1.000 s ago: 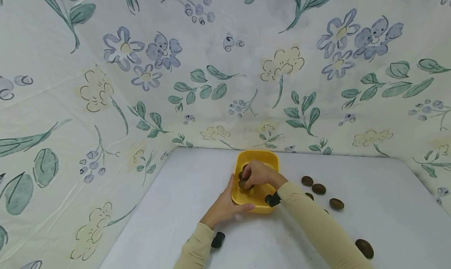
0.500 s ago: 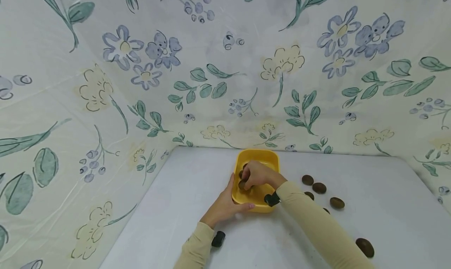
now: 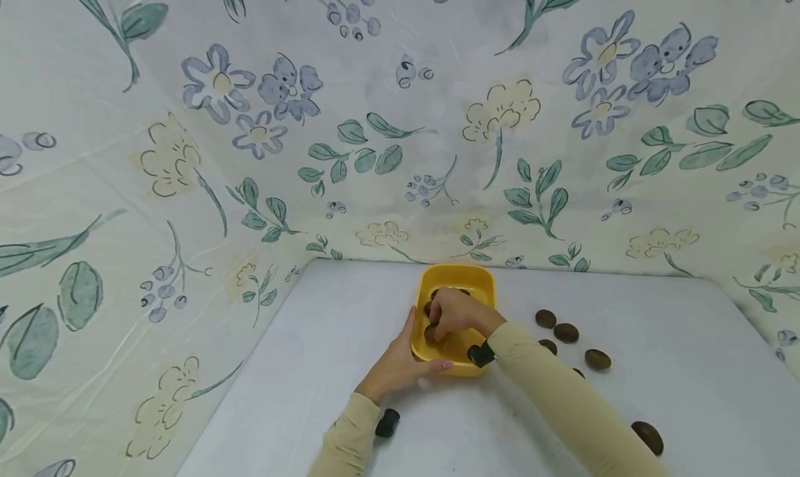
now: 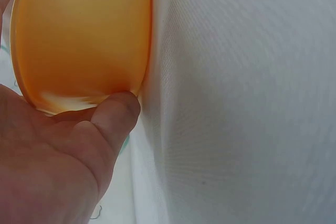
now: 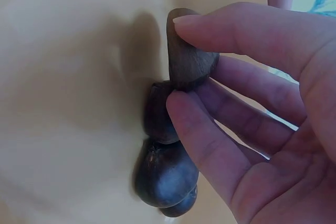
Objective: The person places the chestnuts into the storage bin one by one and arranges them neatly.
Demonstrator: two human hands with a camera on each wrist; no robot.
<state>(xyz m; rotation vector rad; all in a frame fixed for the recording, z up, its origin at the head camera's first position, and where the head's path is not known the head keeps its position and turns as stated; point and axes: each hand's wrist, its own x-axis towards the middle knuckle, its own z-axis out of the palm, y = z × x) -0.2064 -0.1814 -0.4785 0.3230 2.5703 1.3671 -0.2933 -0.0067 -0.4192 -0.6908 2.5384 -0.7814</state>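
A yellow plastic container point(image 3: 462, 269) stands near the back of the white table. Its near left corner lies in my left hand point(image 3: 396, 366), the fingers along the left wall and the thumb across the front wall. Inside the container, my right hand point(image 3: 459, 312) pinches a brown chestnut point(image 5: 186, 59) between thumb and fingers, close over the container floor. Several more dark, shiny chestnuts point(image 5: 165, 174) sit in a row against the left wall beside these fingertips. Another chestnut point(image 3: 465, 292) shows just beyond the back of the right hand.
Several loose chestnuts point(image 3: 566, 333) lie on the table point(image 3: 300, 366) to the right of the container, some partly hidden by the right sleeve point(image 3: 562, 400). One larger-looking chestnut point(image 3: 647, 438) is nearer the front. A floral sheet point(image 3: 400, 151) hangs behind and to the left.
My right hand has shifted slightly within the container, and the pinched chestnut has moved a little toward the front. A chestnut behind this hand has come into view. My left hand stays in place.
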